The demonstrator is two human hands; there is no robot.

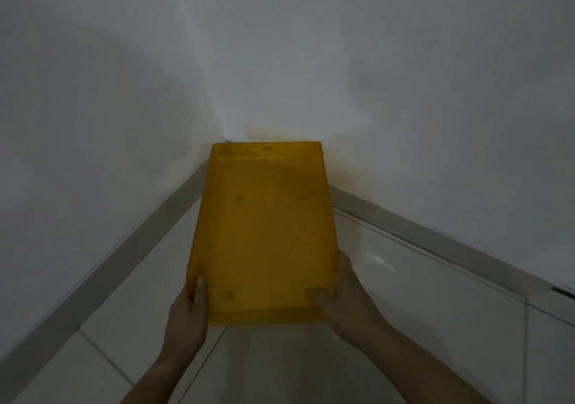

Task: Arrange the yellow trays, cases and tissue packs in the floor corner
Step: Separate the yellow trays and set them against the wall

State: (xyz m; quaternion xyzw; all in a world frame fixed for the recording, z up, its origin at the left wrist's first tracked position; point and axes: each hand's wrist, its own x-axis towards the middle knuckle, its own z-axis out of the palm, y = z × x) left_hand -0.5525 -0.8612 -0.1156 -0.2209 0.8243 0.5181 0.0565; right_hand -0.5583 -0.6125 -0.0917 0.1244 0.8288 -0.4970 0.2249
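Your left hand (189, 307) and right hand (342, 298) each clasp a near corner of the flat rectangular yellow plastic tray (264, 232), thumbs on top. Push unevenly and its far end could jam on the grey skirting board (124, 254) or skew against the white wall (404, 92). Its long axis runs 6 to 12 o'clock, pointing into the floor corner at 12.

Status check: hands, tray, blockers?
Both grip the tray at its near end: left hand, right hand. Far end points into the corner. No blockers seen.
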